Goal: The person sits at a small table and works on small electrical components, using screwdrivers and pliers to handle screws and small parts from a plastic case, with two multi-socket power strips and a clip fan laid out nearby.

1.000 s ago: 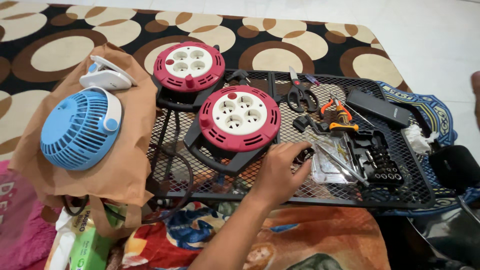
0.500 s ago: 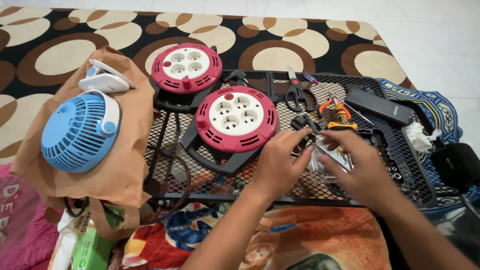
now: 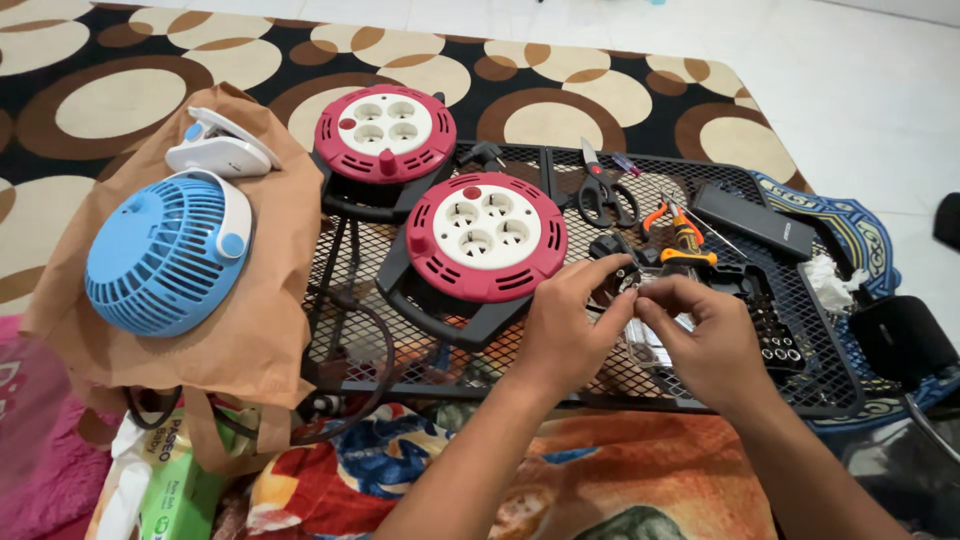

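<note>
both hands meet just right of the nearer red cable reel (image 3: pixel 487 237) on the black mesh rack (image 3: pixel 830 385). the left hand (image 3: pixel 568 325) has its grip pinched on a small black plug (image 3: pixel 612 272), and the right hand (image 3: pixel 700 335) pinches a small clear part (image 3: pixel 648 300) touching it. scissors (image 3: pixel 603 195) lie beyond the reel, a blue fan (image 3: pixel 165 255) well left.

Bare mesh rack (image 3: pixel 800 385) lay open right of the right hand (image 3: pixel 705 340); cable reel (image 3: pixel 487 240) crowded the left hand (image 3: pixel 565 325).
</note>
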